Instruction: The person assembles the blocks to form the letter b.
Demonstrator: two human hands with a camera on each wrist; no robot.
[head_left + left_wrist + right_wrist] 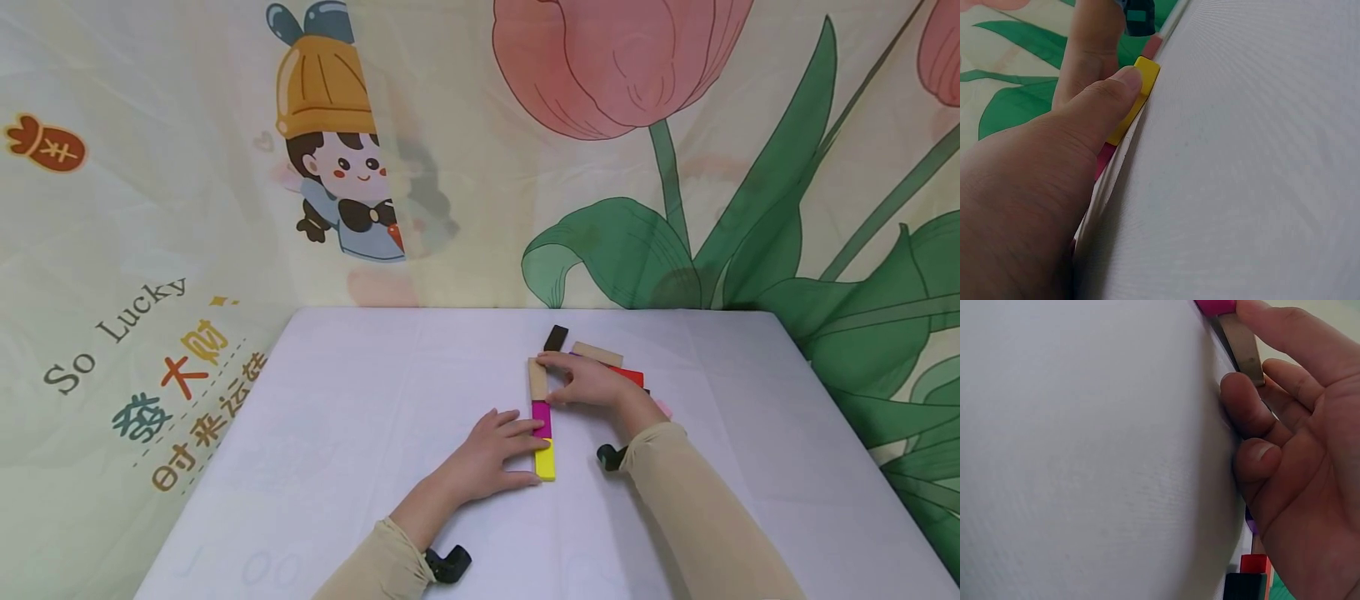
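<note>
Three flat blocks lie end to end in a row on the white tablecloth (360,400): a tan block (537,379) farthest, a magenta block (542,417) in the middle, a yellow block (545,460) nearest. My left hand (527,451) lies flat beside the row, straight fingers on the magenta block and thumb against the yellow block (1142,92). My right hand (551,379) pinches the tan block (1244,347) lengthwise, index finger curled over its far end and thumb at its near end.
More loose blocks lie just behind the right hand: a dark brown block (556,337), another tan block (597,353), a red block (628,375) and a pink block (663,408). Printed fabric walls stand behind and to the sides of the table.
</note>
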